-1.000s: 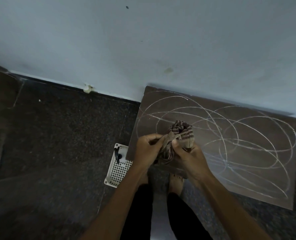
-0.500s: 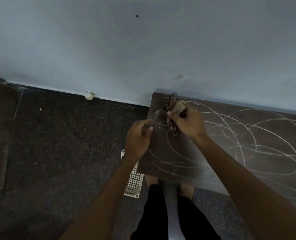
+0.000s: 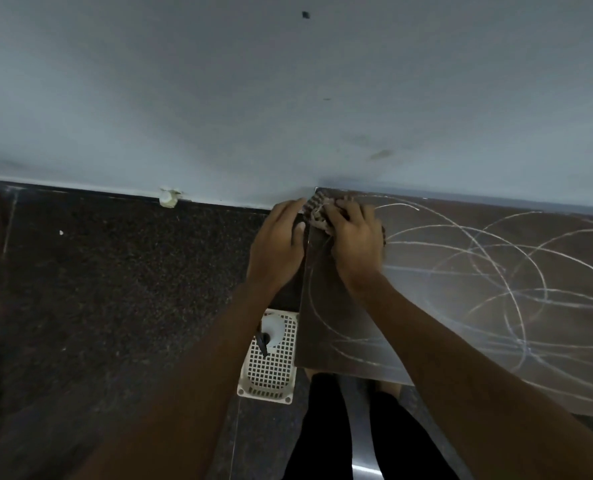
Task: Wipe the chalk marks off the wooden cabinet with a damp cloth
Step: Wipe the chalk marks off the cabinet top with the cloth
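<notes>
Pale wall (image 3: pixel 288 98) above a dark speckled floor (image 3: pixel 115 289); low wooden cabinet (image 3: pixel 426 306) set against the wall, seen from above.

- Top surface: white looping chalk marks (image 3: pixel 475 244) across nearly all of it, none visibly wiped.
- Striped cloth (image 3: pixel 317 213): bunched at the far left corner of the cabinet top, touching the wood.
- Right hand (image 3: pixel 353 240): arm reaching forward over the top, palm down, fingers curled over the cloth and pressing it to the surface.
- Left hand (image 3: pixel 277 244): just beside, at the cabinet's left edge, fingers fairly straight and holding nothing. Whether the tips touch the cloth cannot be told.
- White perforated basket (image 3: pixel 270 372): on the floor at the cabinet's left side.
- Step, judged: start of the first wipe, at the corner.
- Next move calls for firm downward pressure and strokes rightward and toward the body along the loops, with the left hand bracing the edge.
</notes>
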### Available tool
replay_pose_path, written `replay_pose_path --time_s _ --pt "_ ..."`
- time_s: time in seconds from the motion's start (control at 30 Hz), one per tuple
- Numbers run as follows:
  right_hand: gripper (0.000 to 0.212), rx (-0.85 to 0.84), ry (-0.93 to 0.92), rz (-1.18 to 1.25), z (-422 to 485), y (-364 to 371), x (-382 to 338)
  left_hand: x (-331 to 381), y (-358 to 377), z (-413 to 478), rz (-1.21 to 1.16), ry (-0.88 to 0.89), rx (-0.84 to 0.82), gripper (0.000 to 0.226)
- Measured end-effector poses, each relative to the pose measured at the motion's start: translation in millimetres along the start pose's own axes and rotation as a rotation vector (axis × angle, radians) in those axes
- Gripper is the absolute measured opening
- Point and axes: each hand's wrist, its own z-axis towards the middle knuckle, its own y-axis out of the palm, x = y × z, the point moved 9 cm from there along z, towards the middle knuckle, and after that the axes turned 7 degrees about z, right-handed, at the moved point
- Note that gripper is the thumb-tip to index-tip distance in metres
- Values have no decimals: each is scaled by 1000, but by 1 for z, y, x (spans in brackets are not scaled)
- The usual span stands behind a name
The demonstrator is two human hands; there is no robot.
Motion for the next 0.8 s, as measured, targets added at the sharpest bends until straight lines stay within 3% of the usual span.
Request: replay_pose_path --time_s 0.13,0.3,0.47,0.6,0.8 --pt "55 -110 -151 -36 -20 10 -21 6 5 13 29 76 -101 50" --pt "56 -129 -261 -34 -60 12 -10 18 22 24 183 204 -338 77" --pt "64 -180 -238 -77 -55 6 4 19 31 31 283 185 -469 84" --pt "49 -180 -156 -85 -12 2 3 17 29 32 241 152 -428 91" --pt "54 -130 -95 -101 48 0 -6 19 11 34 259 181 -230 85"
